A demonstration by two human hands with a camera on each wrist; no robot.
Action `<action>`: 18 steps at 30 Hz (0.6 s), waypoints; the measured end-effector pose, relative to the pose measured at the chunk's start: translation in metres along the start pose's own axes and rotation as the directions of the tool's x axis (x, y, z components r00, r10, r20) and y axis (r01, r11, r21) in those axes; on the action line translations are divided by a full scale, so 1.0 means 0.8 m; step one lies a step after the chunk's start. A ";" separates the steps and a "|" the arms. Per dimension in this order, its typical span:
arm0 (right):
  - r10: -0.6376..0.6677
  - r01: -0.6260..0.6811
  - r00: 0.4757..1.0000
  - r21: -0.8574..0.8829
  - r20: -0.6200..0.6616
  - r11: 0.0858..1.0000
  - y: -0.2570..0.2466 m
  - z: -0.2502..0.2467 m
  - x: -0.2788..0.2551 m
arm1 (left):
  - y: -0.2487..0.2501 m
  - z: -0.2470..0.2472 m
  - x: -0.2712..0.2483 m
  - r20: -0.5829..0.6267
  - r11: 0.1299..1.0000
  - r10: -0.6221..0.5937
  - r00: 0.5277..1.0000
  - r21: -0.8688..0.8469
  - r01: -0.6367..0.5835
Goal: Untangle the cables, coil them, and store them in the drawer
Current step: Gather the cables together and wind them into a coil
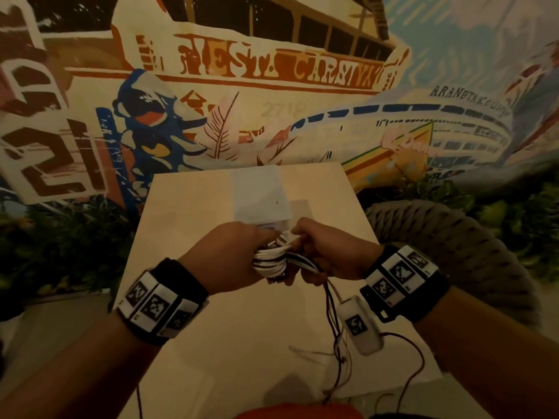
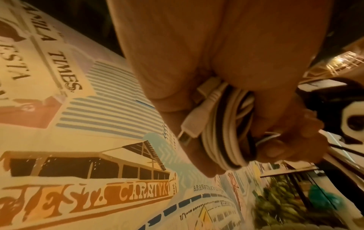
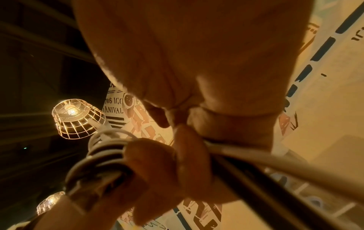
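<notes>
Above the middle of a pale wooden table (image 1: 187, 225), both hands meet around a coil of white and black cables (image 1: 270, 261). My left hand (image 1: 233, 255) grips the coil (image 2: 226, 129), with a white USB plug (image 2: 192, 124) sticking out past the fingers. My right hand (image 1: 329, 252) pinches the loose strands (image 3: 246, 157) running off the coil (image 3: 102, 155). Thin dark and white cable ends (image 1: 335, 337) hang from the right hand down toward the table's near edge. No drawer is in view.
A white box or stack of paper (image 1: 260, 195) lies on the table just beyond the hands. A grey woven pouf (image 1: 472, 246) stands to the right. A painted mural wall (image 1: 242, 86) and green plants (image 1: 60, 237) lie behind. Caged lamps (image 3: 75, 119) hang overhead.
</notes>
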State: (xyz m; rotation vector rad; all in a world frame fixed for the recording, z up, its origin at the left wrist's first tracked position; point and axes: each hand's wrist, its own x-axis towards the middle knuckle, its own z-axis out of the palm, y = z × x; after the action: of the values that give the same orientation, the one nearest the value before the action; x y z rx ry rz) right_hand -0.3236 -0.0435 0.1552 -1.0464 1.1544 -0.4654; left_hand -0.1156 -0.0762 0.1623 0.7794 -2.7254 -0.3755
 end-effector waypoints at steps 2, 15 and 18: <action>0.038 -0.038 0.999 0.002 0.001 0.999 -0.007 0.002 0.000 | 0.003 0.006 0.000 -0.022 0.991 -0.028 0.999 0.128 0.030; 0.043 0.003 0.994 -0.418 0.100 0.908 -0.041 0.012 -0.018 | 0.017 0.019 0.004 -0.022 0.954 -0.124 0.992 0.274 0.125; 0.018 0.034 0.996 -0.524 0.093 0.851 -0.046 0.013 -0.019 | 0.021 0.014 0.005 0.003 0.944 -0.087 0.996 0.321 0.081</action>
State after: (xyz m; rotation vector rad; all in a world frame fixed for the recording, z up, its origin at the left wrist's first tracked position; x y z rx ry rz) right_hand -0.3128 -0.0451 0.1949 -1.5311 1.2224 -0.0944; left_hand -0.1304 -0.0631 0.1582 0.9805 -2.8128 0.0502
